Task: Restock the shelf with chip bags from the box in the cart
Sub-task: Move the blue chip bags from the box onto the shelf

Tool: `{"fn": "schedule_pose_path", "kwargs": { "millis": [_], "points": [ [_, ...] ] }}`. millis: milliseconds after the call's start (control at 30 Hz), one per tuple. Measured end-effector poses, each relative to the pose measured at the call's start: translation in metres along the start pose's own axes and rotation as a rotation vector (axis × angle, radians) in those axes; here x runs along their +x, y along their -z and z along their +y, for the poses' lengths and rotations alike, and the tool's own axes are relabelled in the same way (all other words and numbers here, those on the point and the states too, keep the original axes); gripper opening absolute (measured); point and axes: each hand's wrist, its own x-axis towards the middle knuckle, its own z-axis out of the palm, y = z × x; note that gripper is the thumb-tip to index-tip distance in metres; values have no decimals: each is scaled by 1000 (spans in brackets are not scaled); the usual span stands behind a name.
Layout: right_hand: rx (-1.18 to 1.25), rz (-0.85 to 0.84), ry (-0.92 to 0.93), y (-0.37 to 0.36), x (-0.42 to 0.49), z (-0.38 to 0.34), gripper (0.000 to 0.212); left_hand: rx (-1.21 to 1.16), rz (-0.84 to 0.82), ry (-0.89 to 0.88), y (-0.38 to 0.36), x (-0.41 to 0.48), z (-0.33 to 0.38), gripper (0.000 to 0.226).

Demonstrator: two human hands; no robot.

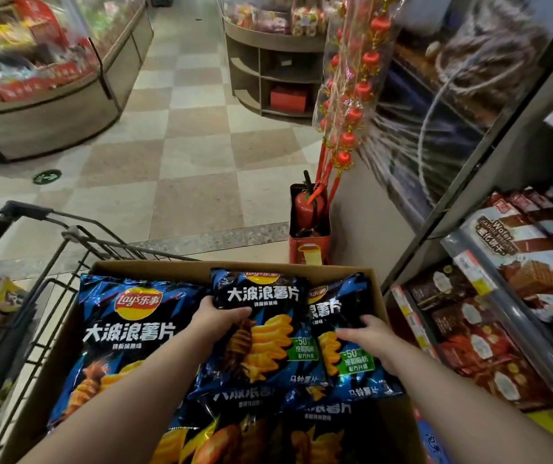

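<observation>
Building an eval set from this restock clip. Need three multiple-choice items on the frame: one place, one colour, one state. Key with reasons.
1. Where is the extinguisher?
A. In the cart
B. In a red stand on the floor beyond the box
C. On a shelf

2. What are the main colours of the bags in the box?
A. Black and blue
B. Green and white
C. Pink

3. What is the left hand doing?
A. Hanging idle
B. Holding the cart handle
C. Gripping the middle bag

Key:
1. B, it stands in the red stand past the box's far rim.
2. A, every visible bag is black and blue, with yellow chips printed on it.
3. C, its thumb is curled over that bag's left edge.
</observation>
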Motion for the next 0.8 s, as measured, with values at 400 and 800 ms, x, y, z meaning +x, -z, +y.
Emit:
{"fn": "schedule_pose_path", "kwargs": {
  "millis": [400,800],
  "points": [
    [-122,292,207,24,-85,-15,85,-79,-140,-310,24,-42,36,65],
    [117,726,244,57,-200,34,86,-61,-352,-614,-3,-90,69,67]
  ]
}}
